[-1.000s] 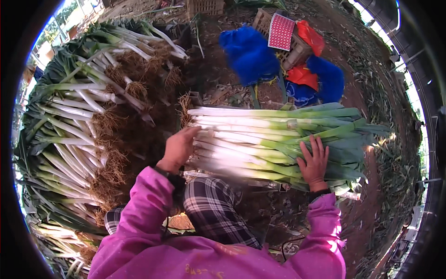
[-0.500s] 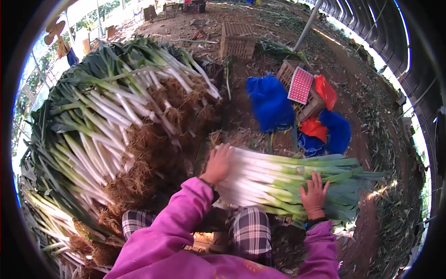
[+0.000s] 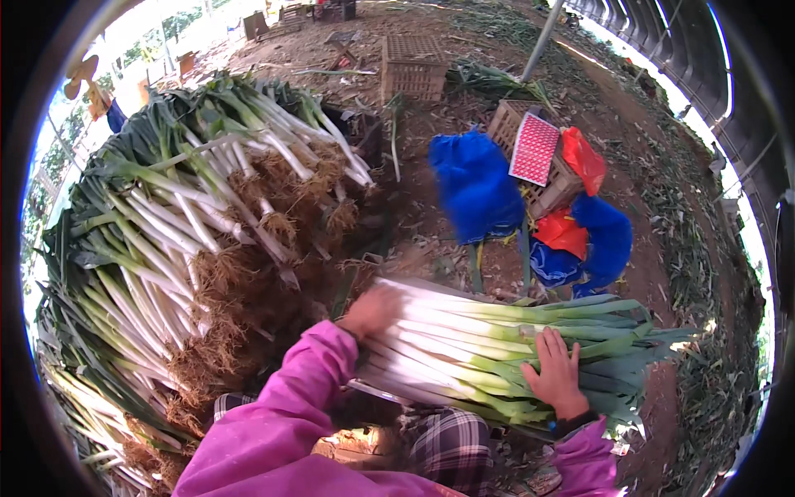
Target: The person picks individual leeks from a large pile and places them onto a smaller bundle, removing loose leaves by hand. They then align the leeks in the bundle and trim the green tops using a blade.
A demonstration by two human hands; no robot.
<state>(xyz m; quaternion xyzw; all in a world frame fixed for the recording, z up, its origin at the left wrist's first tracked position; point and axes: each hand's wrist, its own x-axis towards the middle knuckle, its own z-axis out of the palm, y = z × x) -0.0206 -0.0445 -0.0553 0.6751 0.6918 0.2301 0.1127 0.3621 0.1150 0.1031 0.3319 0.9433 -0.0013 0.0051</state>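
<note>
A pile of trimmed leeks (image 3: pixel 464 335) lies in front of me, white ends to the left and green leaves to the right. At the white ends is my left hand (image 3: pixel 373 311), smeared by motion, so its finger pose cannot be made out. My right hand (image 3: pixel 556 374) rests flat on the green part, fingers stretched out, open. Under the white ends, a pale edge of a support (image 3: pixel 377 389) shows; the rest of it is hidden. To my left rises a big heap of untrimmed leeks (image 3: pixel 157 211) with brown roots facing me.
Beyond the pile lie a blue cloth or bag (image 3: pixel 474 186), a pink perforated tray (image 3: pixel 535 149) on brown crates (image 3: pixel 553 192), and red bags (image 3: pixel 583 161). Another brown crate (image 3: pixel 411 68) stands farther back. A metal pole (image 3: pixel 543 40) rises at the far right. Leaf scraps litter the soil.
My view has shifted, so the leek pile sits lower in it. My left hand has moved slightly left along the white ends and blurs. The right hand keeps its place on the leaves.
</note>
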